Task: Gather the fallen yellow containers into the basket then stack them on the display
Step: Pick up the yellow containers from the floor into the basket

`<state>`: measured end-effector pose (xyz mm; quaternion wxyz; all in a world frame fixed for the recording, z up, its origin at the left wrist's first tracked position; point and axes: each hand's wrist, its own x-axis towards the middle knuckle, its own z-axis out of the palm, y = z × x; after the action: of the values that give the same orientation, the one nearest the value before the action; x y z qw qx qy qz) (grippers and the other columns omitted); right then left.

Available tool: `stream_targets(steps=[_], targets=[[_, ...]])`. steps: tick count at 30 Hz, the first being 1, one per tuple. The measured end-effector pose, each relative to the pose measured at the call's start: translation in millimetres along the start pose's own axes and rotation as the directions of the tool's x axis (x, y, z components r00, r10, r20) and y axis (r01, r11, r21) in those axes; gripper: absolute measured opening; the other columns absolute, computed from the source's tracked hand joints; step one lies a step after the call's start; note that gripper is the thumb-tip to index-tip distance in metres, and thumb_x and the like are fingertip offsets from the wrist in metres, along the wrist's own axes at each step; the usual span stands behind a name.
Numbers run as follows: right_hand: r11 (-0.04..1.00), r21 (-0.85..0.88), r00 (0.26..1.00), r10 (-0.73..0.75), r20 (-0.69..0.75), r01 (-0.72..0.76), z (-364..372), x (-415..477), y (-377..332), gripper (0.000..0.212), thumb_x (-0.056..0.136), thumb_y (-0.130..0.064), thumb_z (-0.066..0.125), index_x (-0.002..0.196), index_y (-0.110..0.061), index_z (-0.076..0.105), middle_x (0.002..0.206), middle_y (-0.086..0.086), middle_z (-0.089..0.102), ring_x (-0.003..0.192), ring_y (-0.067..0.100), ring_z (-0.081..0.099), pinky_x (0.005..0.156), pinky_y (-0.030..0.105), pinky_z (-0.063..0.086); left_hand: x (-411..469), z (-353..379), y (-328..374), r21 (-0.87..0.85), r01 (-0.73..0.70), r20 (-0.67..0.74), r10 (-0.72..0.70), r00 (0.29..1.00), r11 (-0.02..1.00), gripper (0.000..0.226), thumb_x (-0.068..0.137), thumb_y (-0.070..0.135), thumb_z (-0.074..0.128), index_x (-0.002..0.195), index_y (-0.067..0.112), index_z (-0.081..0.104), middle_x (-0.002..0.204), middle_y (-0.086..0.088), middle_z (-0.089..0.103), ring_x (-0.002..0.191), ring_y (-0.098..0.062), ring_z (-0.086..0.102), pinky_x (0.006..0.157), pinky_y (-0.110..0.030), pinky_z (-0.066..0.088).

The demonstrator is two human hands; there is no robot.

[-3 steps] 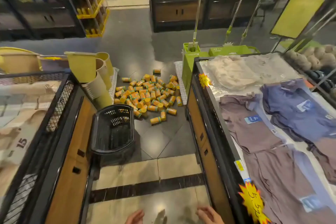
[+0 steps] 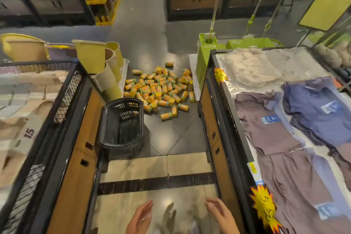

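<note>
Yellow containers [image 2: 159,91] are lying heaped on the floor straight ahead, well apart from both grips, axes pointing every way; the black basket [image 2: 121,146] is standing between, nearer the left grip [image 2: 140,218]; it and the right grip [image 2: 220,214] are being held released, empty

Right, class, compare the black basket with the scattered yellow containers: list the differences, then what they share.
The black basket is one large slotted item; the yellow containers are many small solid cylinders. The basket stands opening-up; most containers lie on their sides. Both rest on the floor, next to each other.
</note>
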<state>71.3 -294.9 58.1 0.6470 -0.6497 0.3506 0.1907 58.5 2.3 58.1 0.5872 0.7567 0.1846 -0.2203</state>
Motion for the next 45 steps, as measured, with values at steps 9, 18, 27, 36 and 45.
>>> stream_targets(steps=[9, 18, 27, 36, 45], targets=[[0.983, -0.104, 0.983, -0.138, 0.120, 0.151, 2.1, 27.7, -51.4, 0.023, 0.098, -0.037, 0.065, 0.118, -0.026, 0.071, 0.111, -0.009, 0.075, 0.110, 0.008, 0.068, 0.103, 0.034, 0.051, 9.9, 5.4, 22.8, -0.096, 0.121, -0.104, -0.130, 0.986, 0.988, 0.032, 0.095, -0.008, 0.063, 0.117, 0.014, 0.070, 0.115, 0.005, 0.075, 0.115, -0.015, 0.067, 0.096, -0.021, 0.048], [0.974, -0.129, 0.974, -0.168, 0.152, 0.188, 59.7, 129.4, -161.3, 0.032, 0.096, -0.049, 0.059, 0.122, -0.033, 0.067, 0.120, -0.012, 0.072, 0.118, 0.004, 0.064, 0.104, 0.030, 0.046, 100.5, -35.1, 36.4, -0.063, 0.167, -0.183, -0.176, 0.967, 0.984, 0.025, 0.094, -0.002, 0.069, 0.114, 0.012, 0.074, 0.112, 0.000, 0.076, 0.111, -0.018, 0.068, 0.080, 0.001, 0.047], [0.979, -0.162, 0.992, -0.114, 0.057, 0.122, 103.6, 227.0, -268.8, 0.017, 0.102, -0.034, 0.062, 0.117, -0.034, 0.070, 0.116, -0.014, 0.073, 0.117, 0.010, 0.066, 0.104, 0.036, 0.051, 297.7, -62.1, 208.7, -0.132, 0.003, -0.033, -0.008, 0.999, 0.991, 0.032, 0.102, 0.012, 0.062, 0.130, 0.026, 0.065, 0.127, 0.016, 0.070, 0.122, 0.002, 0.061, 0.104, -0.018, 0.046], [0.929, -0.294, 0.974, -0.221, 0.041, 0.223, 104.2, 335.0, -363.7, 0.023, 0.101, -0.039, 0.061, 0.124, -0.038, 0.064, 0.119, -0.029, 0.066, 0.116, -0.005, 0.061, 0.102, 0.027, 0.049, 458.8, -59.4, 329.7, 0.006, -0.151, -0.013, 0.151, 0.988, 0.989, 0.037, 0.103, 0.021, 0.060, 0.133, 0.043, 0.062, 0.137, 0.025, 0.061, 0.130, 0.004, 0.053, 0.109, -0.027, 0.041], [0.891, -0.340, 0.951, -0.259, 0.166, 0.302, 130.3, 481.7, -500.0, 0.021, 0.102, -0.041, 0.062, 0.123, -0.042, 0.063, 0.126, -0.023, 0.065, 0.120, -0.003, 0.059, 0.104, 0.028, 0.047, 574.6, -54.8, 408.0, 0.016, -0.105, -0.095, 0.106, 0.990, 0.994, 0.038, 0.099, 0.024, 0.062, 0.130, 0.047, 0.064, 0.138, 0.023, 0.061, 0.133, -0.001, 0.052, 0.112, -0.029, 0.041]])
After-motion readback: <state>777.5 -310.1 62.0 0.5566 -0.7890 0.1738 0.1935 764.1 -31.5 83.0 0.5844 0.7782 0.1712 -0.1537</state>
